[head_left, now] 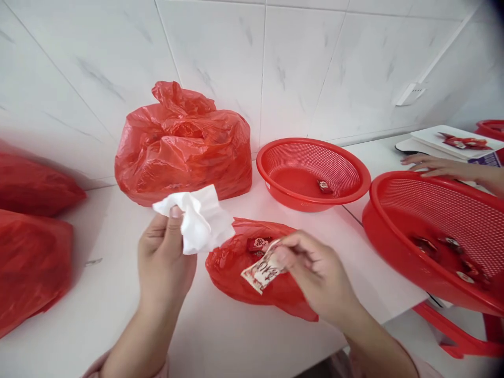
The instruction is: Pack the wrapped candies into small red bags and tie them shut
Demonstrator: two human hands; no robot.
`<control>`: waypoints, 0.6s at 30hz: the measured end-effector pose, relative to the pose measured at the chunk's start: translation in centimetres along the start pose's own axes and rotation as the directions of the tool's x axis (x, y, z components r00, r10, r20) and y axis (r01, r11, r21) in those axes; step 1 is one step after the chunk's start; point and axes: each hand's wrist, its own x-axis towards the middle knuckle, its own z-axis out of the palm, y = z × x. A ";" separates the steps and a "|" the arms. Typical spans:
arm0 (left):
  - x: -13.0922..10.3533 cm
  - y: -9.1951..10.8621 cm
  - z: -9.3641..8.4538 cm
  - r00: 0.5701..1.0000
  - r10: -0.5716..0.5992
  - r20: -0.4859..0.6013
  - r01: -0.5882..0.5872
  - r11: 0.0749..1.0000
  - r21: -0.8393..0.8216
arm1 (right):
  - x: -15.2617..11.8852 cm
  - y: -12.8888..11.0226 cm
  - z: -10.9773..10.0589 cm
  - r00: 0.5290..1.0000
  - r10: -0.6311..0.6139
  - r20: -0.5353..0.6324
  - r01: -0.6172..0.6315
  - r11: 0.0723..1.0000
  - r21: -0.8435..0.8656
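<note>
My left hand [167, 249] pinches a crumpled white tissue [200, 223] between thumb and fingers, above the table's middle. Between the thumb and fingers of my right hand [315, 270] is a small cream wrapped packet [262, 270] with dark characters printed on it. Beneath the packet lies an open red plastic bag [232, 283], spread flat on the white table. Inside that bag, a dark red wrapped packet [258, 242] shows partly; the packet in my right hand hides some of the bag's contents.
A full red bag [185, 152] stands against the tiled wall, with more red bags [31, 262] at the left. A red basket [315, 199] holds one packet [325, 186]; another basket [394, 247] at the right holds several. Behind it is another person's hand [437, 167] near a white scale [452, 139].
</note>
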 end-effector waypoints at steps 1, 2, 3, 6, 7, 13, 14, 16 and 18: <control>0.3 0.5 -0.1 1.000 0.028 0.010 -0.028 0.999 -0.025 | -0.1 0.4 -0.3 0.995 0.009 0.096 0.004 0.991 -0.131; 0.6 0.9 -0.2 0.999 0.044 0.023 -0.043 0.998 -0.034 | -0.2 0.8 -0.5 0.986 0.010 0.165 0.032 0.967 -0.252; 0.7 1.3 -0.3 0.998 0.050 0.031 -0.048 0.998 -0.039 | -0.3 1.2 -0.7 0.981 0.001 0.196 0.069 0.935 -0.348; 1.0 1.8 -0.6 0.999 0.033 0.023 -0.032 0.999 -0.043 | -0.4 1.7 -1.5 0.986 -0.038 0.161 0.112 0.870 -0.480; 1.0 1.9 -0.6 1.000 0.025 0.017 -0.024 0.999 -0.044 | -0.4 1.6 -2.0 0.990 -0.035 0.136 0.097 0.872 -0.480; 1.3 2.0 -0.9 1.000 0.001 0.017 0.000 1.000 -0.030 | -0.1 -0.7 -7.4 0.995 -0.057 -0.086 0.000 0.829 -0.560; 1.4 1.9 -1.0 1.000 -0.013 0.016 0.013 1.000 -0.017 | 0.5 -1.4 -8.5 0.987 -0.099 -0.125 -0.003 0.773 -0.634; 1.5 1.8 -1.0 0.999 -0.049 0.024 0.049 0.999 -0.002 | 2.6 -2.8 -10.5 0.967 -0.196 -0.161 0.001 0.636 -0.772; 1.6 1.7 -1.0 0.996 -0.078 0.052 0.078 0.997 -0.011 | 6.1 -3.6 -11.8 0.960 -0.243 -0.140 0.017 0.551 -0.835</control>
